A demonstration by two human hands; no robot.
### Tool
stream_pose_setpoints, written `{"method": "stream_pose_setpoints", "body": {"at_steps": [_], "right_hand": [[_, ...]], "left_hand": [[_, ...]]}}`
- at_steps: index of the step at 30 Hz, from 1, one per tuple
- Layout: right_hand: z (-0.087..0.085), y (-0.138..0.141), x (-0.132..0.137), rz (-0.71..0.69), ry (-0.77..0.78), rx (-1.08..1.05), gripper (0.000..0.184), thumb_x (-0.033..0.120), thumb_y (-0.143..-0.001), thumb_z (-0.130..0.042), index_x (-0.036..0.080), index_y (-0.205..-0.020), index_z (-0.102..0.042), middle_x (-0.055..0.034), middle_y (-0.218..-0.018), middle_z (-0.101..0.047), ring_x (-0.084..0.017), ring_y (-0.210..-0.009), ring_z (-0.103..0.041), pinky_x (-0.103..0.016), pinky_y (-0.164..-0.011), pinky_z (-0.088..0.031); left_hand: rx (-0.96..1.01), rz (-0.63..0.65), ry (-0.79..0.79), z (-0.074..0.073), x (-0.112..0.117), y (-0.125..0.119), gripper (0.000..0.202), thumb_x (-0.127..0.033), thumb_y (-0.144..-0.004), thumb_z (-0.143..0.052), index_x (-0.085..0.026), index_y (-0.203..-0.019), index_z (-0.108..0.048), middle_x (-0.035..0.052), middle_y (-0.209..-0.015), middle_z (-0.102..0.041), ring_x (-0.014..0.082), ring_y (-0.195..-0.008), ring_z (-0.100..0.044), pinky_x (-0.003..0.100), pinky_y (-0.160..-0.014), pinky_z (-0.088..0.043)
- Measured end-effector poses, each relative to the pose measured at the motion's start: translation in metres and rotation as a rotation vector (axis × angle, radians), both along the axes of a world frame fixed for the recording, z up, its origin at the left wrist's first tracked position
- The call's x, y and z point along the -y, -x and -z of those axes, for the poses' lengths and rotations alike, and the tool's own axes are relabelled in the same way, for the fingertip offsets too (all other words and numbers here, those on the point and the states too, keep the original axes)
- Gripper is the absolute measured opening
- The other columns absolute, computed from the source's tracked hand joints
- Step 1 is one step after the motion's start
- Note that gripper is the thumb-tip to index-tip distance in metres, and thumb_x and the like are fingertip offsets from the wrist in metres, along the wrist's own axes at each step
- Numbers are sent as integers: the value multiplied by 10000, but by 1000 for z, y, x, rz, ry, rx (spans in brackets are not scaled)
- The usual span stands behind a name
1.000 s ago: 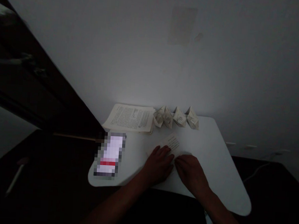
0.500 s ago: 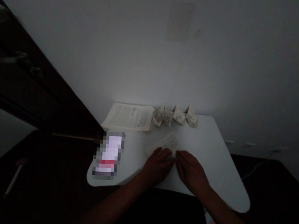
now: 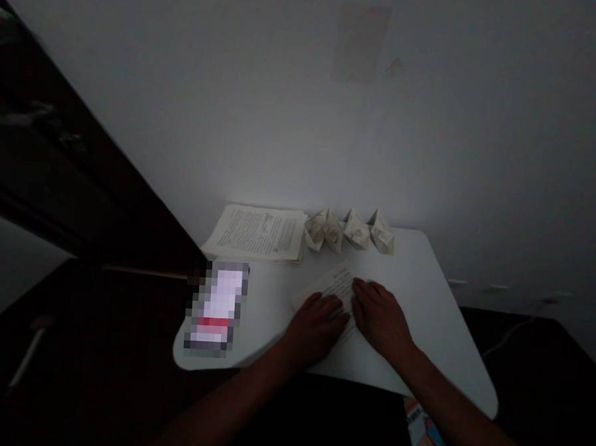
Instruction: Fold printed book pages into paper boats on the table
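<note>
A printed sheet of paper (image 3: 329, 284) lies slanted on the white table, its near part covered by my hands. My left hand (image 3: 316, 325) rests flat across the sheet, fingers stretched and pressing it down. At the sheet's right edge is my right hand (image 3: 381, 320), its fingers extended side by side with the tips touching the paper. Behind the sheet stand several folded paper shapes (image 3: 357, 233) with pointed tops, made from printed pages, in a row.
A stack of printed pages (image 3: 257, 234) lies at the table's back left. In front of it is a blurred-out phone-like object (image 3: 218, 305). The white table (image 3: 424, 289) stands against a wall, with a dark door (image 3: 82, 138) to the left. A colourful printed item (image 3: 429, 437) shows below the table.
My right hand has slid away from me along the sheet's right edge, uncovering more paper near me. My left hand has stayed almost still.
</note>
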State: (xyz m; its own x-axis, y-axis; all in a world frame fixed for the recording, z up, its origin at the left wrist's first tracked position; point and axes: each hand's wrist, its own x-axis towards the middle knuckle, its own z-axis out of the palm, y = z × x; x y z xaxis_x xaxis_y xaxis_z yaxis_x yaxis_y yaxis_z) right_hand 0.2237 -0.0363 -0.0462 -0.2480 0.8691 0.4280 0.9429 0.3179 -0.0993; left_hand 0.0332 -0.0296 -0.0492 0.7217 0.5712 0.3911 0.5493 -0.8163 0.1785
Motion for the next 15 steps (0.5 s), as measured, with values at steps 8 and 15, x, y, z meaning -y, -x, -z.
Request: {"method": "stream_pose_setpoints", "body": {"at_steps": [8, 15], "right_hand": [[-3, -5, -28, 10, -14, 5, 324, 254, -891, -408, 158, -1154, -571, -107, -1182, -602, -281, -1032, -505, -434, -822, -436], [-2, -7, -32, 30, 24, 60, 329, 240, -891, -413, 143, -1177, -545, -110, -1226, -569, -280, -1053, -495, -434, -844, -428]], "left_hand": [[-23, -6, 34, -1, 0, 0, 246, -245, -882, -437, -237, -1084, -577, 69, -1191, -541, 197, -1140, -482, 424, -1024, -302], [-12, -11, 48, -4, 1, 0, 256, -238, -865, -455, -230, -1091, -576, 73, -1180, -548, 193, -1143, -478, 414, -1020, -301]]}}
